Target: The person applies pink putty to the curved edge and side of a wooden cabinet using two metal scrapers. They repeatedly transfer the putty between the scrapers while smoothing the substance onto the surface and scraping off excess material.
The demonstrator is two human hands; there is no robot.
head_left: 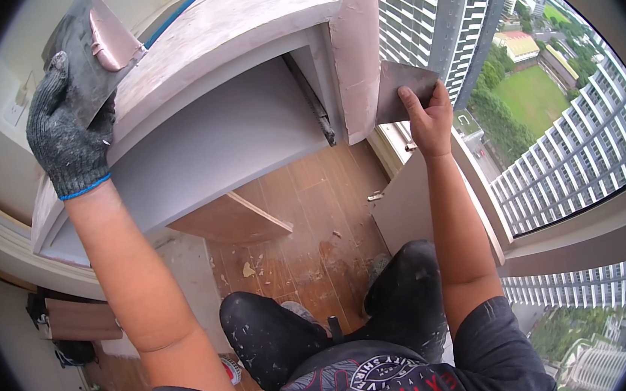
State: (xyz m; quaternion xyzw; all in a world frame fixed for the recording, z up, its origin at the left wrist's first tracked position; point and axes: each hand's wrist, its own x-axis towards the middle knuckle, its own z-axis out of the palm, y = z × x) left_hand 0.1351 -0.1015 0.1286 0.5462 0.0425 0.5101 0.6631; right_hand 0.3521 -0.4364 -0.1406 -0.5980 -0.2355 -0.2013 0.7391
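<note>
My left hand (pixel 70 136), in a dark knitted glove with a blue cuff, grips a grey metal plate (pixel 83 82) at the upper left. A lump of smooth pinkish putty (pixel 112 45) clings to that plate. My bare right hand (pixel 430 124) pinches a thin, flat metal scraper (pixel 397 85) between thumb and fingers. The scraper's left edge meets the outer right side of the putty-coated end panel (pixel 357 63). This panel belongs to an open-fronted box cabinet (pixel 200 123) in front of me, its top smeared with whitish-pink filler.
A blue strip or handle (pixel 172 19) shows behind the cabinet top. Inside the opening runs a dark rail (pixel 310 101). Scraps litter the wooden floor (pixel 306 204), near a loose board (pixel 232 218). On the right, a large window (pixel 536 91) overlooks tall buildings; a bag (pixel 72 351) sits lower left.
</note>
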